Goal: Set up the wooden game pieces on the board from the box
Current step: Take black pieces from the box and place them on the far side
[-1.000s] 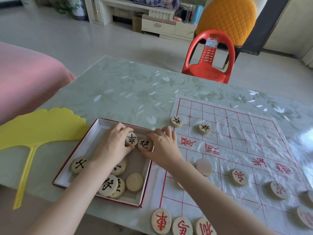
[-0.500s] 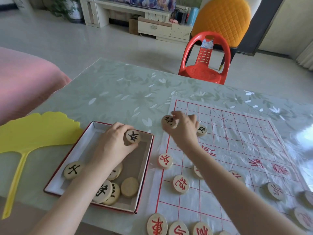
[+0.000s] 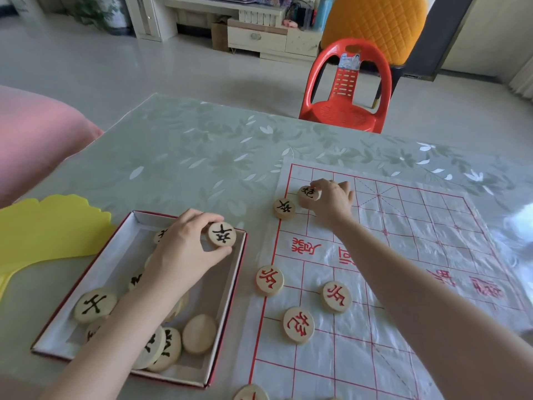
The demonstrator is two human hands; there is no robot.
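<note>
Wooden pieces split between box [image 3: 72,339] at counter's near-left edge and board [image 3: 403,255] at right. Left hand [image 3: 184,249] pinches black-marked piece [image 3: 222,234] above box's far-right corner. Right hand [image 3: 331,197] grips another black-marked piece [image 3: 309,193] at board's far-left corner, beside placed black piece [image 3: 284,208]. Three red-marked pieces [image 3: 298,325] near board's left edge.

A: What's lying beyond the hands?
B: Pale glossy floor [image 3: 161,67] is reflecting daylight. Red plastic chair [image 3: 346,90] is standing just past the table edge [image 3: 219,140], orange quilted chair [image 3: 375,21] sitting behind it.
A: Far side?
B: White low cabinet [image 3: 259,39] is running along the back, potted plant [image 3: 98,13] standing far left of the hands.
A: Near left?
B: Pink cushion [image 3: 37,140] is showing.
</note>
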